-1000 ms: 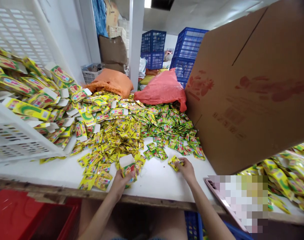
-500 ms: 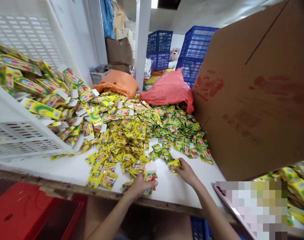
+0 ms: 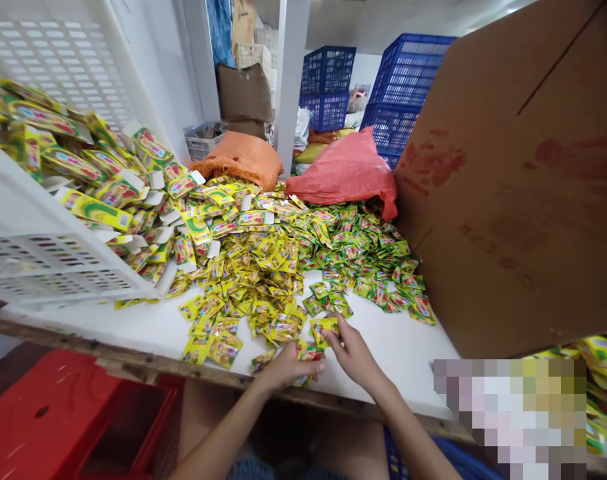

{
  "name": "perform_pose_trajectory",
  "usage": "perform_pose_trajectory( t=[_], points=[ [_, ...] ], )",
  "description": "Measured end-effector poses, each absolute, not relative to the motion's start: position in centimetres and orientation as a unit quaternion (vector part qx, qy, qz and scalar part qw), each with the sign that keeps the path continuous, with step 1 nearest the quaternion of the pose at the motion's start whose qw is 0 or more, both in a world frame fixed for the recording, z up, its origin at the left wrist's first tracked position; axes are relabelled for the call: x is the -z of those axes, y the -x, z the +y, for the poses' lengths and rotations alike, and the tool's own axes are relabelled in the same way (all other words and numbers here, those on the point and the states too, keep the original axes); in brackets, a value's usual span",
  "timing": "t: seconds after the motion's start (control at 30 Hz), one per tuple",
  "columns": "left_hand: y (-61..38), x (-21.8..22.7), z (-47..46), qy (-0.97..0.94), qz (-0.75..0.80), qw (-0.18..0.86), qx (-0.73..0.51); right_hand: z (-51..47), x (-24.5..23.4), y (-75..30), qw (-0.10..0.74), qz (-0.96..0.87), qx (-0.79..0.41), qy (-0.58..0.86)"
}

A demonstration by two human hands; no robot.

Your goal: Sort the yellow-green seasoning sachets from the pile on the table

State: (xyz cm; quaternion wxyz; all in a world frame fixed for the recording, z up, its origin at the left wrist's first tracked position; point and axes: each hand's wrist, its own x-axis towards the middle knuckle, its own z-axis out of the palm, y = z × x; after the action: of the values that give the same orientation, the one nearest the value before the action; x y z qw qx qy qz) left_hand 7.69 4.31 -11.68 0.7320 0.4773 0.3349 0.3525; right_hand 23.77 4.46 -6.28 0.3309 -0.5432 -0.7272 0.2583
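My left hand (image 3: pixel 284 368) is closed around a small green-and-red printed carton (image 3: pixel 310 351) near the table's front edge. Between the thumb and fingers of my right hand (image 3: pixel 354 352) is a small yellow packet (image 3: pixel 322 328), just above the carton and close to its upper end. Left of my hands spreads a heap of yellow packets (image 3: pixel 268 267). Behind them to the right lies a heap of green packets (image 3: pixel 363 240). A few green packets (image 3: pixel 328 299) lie just beyond my right hand.
A tipped white crate (image 3: pixel 83 250) at the left spills open yellow cartons (image 3: pixel 98 210) onto the white table (image 3: pixel 403 360). A large cardboard box (image 3: pixel 513 200) stands at the right. Orange sack (image 3: pixel 248 159) and red bag (image 3: pixel 340 170) sit behind the heaps. A red stool (image 3: pixel 38 413) is below left.
My right hand has moved left with the yellow packet, closing the gap to the carton. My left hand still holds the carton, whose raised white flap no longer shows. The view has shifted slightly.
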Motion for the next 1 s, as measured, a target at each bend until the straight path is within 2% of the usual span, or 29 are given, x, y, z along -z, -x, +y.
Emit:
perform_pose_trajectory(
  t=[0.1, 0.23, 0.3, 0.53, 0.83, 0.93, 1.0],
  points=[
    [-7.7, 11.6, 4.3, -0.472, 0.332, 0.738, -0.35, 4.4, 5.1, -24.1, 0.312, -0.74, -0.265, 0.534],
    [-7.6, 11.5, 4.3, -0.464, 0.323, 0.747, -0.35, 4.5, 4.9, -23.9, 0.357, -0.706, -0.262, 0.553],
    [-7.6, 11.5, 4.3, -0.462, 0.316, 0.749, -0.354, 4.5, 5.0, -23.9, 0.354, -0.713, -0.255, 0.549],
    [-7.7, 11.9, 4.4, -0.473, 0.325, 0.742, -0.346, 4.5, 3.3, -23.9, 0.23, -0.821, -0.179, 0.492],
    [-7.8, 11.4, 4.4, -0.468, 0.335, 0.75, -0.327, 5.6, 2.1, -22.4, 0.114, -0.883, -0.085, 0.447],
    [-7.8, 11.0, 4.4, -0.464, 0.343, 0.746, -0.332, 5.8, 1.8, -22.1, 0.089, -0.895, -0.09, 0.427],
    [-7.7, 10.9, 4.3, -0.465, 0.344, 0.742, -0.34, 5.7, 1.7, -22.2, 0.114, -0.892, -0.143, 0.414]
  ],
)
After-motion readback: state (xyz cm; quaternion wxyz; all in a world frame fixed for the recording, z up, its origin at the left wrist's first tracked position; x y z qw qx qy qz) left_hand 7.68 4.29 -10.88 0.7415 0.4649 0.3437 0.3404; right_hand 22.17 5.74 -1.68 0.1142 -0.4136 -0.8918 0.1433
